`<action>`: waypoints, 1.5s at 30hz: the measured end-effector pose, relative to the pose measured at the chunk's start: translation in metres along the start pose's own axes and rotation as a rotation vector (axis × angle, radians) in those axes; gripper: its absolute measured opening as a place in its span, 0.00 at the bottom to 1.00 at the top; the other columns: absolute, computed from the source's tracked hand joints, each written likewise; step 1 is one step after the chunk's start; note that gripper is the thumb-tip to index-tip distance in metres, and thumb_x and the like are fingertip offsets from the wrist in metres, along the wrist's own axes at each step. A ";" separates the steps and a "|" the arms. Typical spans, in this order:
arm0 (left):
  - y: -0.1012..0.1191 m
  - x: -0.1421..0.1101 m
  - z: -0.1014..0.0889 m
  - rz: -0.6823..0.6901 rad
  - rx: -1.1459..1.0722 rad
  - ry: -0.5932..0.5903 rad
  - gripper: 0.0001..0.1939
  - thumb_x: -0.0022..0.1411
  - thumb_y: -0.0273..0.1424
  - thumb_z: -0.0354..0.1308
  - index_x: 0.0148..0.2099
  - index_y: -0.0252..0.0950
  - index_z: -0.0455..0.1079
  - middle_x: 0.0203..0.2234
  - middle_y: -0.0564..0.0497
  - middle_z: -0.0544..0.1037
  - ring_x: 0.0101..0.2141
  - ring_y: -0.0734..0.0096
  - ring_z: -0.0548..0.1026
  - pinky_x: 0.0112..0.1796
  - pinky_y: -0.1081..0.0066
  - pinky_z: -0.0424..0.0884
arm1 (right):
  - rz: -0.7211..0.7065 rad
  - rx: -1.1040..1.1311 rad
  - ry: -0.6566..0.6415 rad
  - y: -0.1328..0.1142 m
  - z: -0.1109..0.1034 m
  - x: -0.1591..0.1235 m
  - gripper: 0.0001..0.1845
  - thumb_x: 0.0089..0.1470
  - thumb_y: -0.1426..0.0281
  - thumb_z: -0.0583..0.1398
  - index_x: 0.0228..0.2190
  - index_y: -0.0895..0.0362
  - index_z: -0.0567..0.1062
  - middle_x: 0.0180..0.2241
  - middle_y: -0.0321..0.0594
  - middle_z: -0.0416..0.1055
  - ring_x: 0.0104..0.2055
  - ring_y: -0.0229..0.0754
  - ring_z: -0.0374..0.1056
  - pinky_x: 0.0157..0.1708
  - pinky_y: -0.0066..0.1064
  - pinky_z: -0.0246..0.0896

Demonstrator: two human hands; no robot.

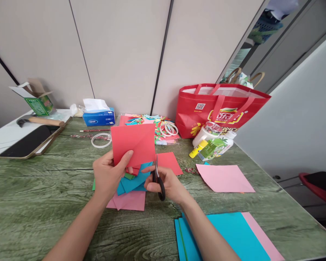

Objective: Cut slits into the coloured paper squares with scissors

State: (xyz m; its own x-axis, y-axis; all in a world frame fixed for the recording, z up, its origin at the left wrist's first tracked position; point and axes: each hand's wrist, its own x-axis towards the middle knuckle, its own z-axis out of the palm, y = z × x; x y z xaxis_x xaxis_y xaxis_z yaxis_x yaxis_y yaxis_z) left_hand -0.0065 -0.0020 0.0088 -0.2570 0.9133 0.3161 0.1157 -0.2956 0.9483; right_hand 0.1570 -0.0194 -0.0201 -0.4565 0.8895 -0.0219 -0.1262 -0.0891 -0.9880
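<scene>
My left hand [108, 174] pinches a red paper square [134, 143] by its lower left part and holds it upright above the table. A faint crease runs diagonally across the sheet. In my right hand [168, 183] is a pair of black-handled scissors [161, 188], fingers in the loops, blades pointing up by the square's lower right corner. Whether the blades touch the paper I cannot tell. Under my hands lie blue paper pieces [134, 183], with red and green ones among them, over pink paper [133, 201]. Another red sheet [170, 163] lies just behind the scissors.
A red shopping bag [195, 119], a yellow glue stick [198, 149] and a white jar [202, 136] stand at back right. Pink paper [225, 177] and blue sheets [228, 232] lie right. A tissue box [99, 117], white ring [101, 140] and hammer [43, 120] are left.
</scene>
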 end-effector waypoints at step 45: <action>0.004 0.000 0.000 -0.008 0.024 0.015 0.08 0.48 0.32 0.59 0.21 0.35 0.67 0.08 0.59 0.66 0.11 0.80 0.61 0.13 0.77 0.57 | -0.020 -0.036 0.004 0.000 0.000 0.000 0.18 0.40 0.65 0.64 0.35 0.57 0.71 0.21 0.31 0.65 0.21 0.32 0.59 0.23 0.26 0.52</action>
State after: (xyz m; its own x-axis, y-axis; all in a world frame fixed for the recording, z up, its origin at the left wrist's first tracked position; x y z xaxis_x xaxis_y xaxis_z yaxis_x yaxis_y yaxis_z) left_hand -0.0059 -0.0036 0.0125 -0.2725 0.9111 0.3092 0.1370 -0.2814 0.9498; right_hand 0.1569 -0.0192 -0.0201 -0.4510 0.8925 -0.0027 -0.1029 -0.0550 -0.9932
